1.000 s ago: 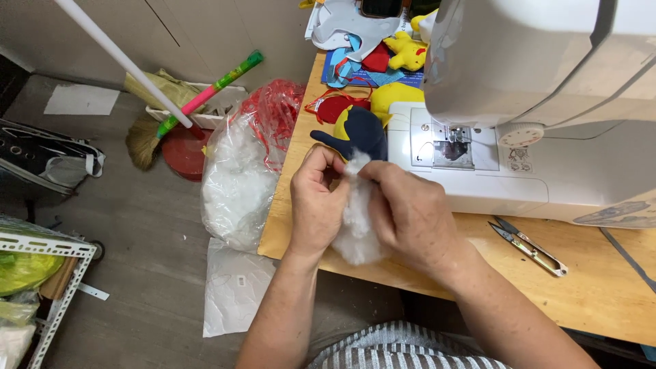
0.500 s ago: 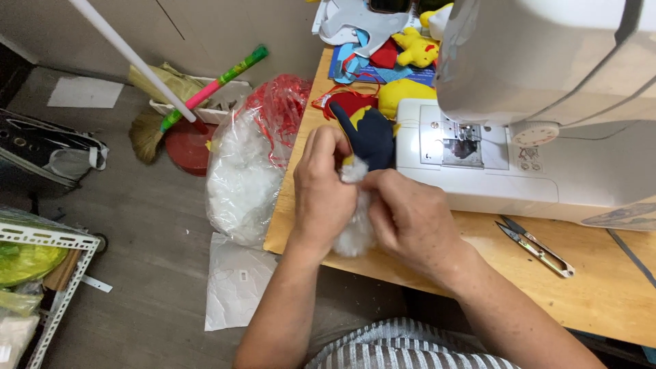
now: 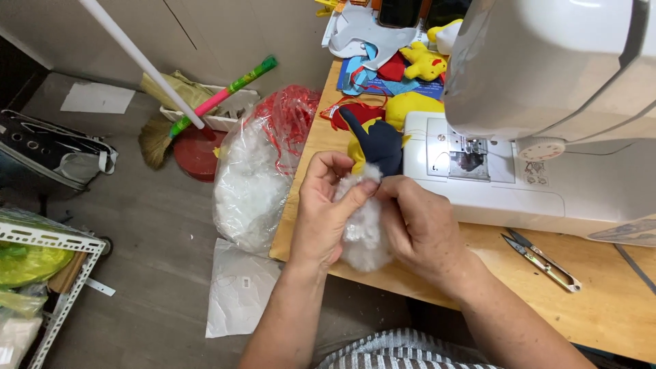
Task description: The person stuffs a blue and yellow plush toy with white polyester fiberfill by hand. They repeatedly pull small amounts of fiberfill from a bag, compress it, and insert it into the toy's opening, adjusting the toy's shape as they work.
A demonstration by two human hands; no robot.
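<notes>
Here, both hands' fingers closed on white stuffing (image 3: 362,229), clear stuffing bag (image 3: 254,181) just left of table (image 3: 601,307).

Both hands' fingers (image 3: 355,195) pinch white stuffing (image 3: 362,236) below a navy toy (image 3: 379,147); snips (image 3: 543,260) lie right, on the counter (image 3: 615,307).

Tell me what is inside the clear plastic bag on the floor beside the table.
The clear plastic bag holds white fluffy stuffing, with a red mesh bag at its top. Its underside and anything buried in the stuffing are hidden.
</notes>
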